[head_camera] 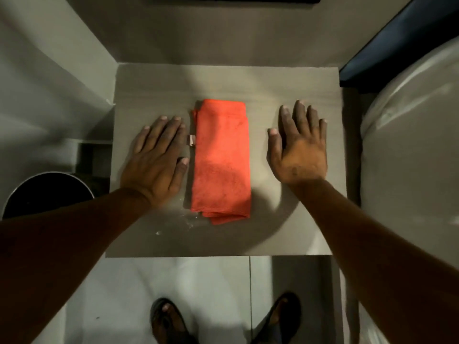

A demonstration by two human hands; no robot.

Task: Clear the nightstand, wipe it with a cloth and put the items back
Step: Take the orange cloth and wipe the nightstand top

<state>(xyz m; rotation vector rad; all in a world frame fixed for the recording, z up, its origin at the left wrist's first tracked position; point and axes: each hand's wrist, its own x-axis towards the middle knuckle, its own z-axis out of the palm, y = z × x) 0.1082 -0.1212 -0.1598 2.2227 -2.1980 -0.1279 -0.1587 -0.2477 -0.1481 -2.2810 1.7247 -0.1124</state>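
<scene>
**Both hands flat beside a folded cloth**

A folded orange cloth (221, 157) lies near the middle of the grey worktop (273, 83), its long side running from 12 to 6 o'clock. A small pale tag (192, 140) sticks out of its edge at 9 o'clock.

The left hand (155, 165) lies palm down at 9 o'clock from the cloth, just beside it. Its fingers (171, 130) are straight and close together, holding nothing; the thumb tip comes up against the cloth's edge, though actual contact cannot be told.

The right hand (299, 147) lies palm down at 3 o'clock from the cloth, a little apart from it. Its fingers (301, 115) are stretched out and slightly spread, empty, with the thumb angled toward the cloth.

Some pale specks (173, 223) mark the worktop at 7 o'clock from the cloth. A dark round bin (47, 192) stands on the floor beyond the worktop's 9 o'clock side, and a white bed (409, 145) sits at the 3 o'clock side. Two sandalled feet (169, 321) show on the tiled floor (211, 281) at 6 o'clock.
</scene>
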